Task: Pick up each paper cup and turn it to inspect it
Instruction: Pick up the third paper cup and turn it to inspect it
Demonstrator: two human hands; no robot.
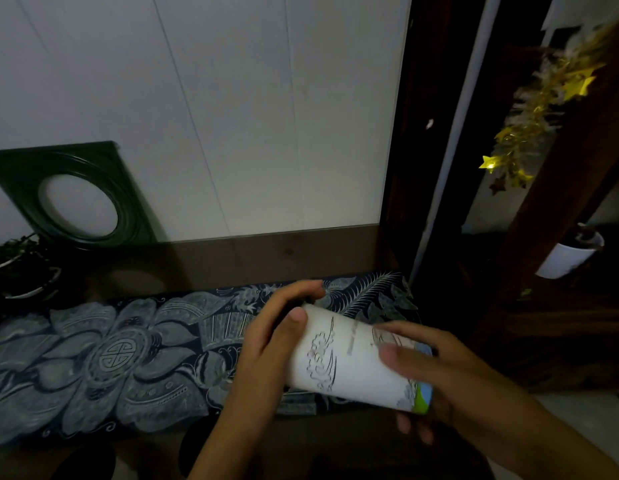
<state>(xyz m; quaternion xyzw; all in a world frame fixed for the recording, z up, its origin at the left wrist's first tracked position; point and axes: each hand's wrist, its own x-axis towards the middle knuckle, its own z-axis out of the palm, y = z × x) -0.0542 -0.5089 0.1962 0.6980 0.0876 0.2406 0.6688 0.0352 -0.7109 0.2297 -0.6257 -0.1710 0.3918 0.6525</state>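
Observation:
A white paper cup with grey cloud drawings and a blue-green band lies sideways in the air above a table, held between both hands. My left hand grips one end, thumb on top and fingers curled behind. My right hand wraps the other end by the coloured band, thumb across the side and fingers underneath. The cup's two ends are hidden by my hands. A second white cup sits tilted at the right, beside a dark wooden post.
A dark patterned cloth covers the table below my hands. A green frame with a round opening leans on the white wall at left, next to a small plant. Gold star tinsel hangs at upper right.

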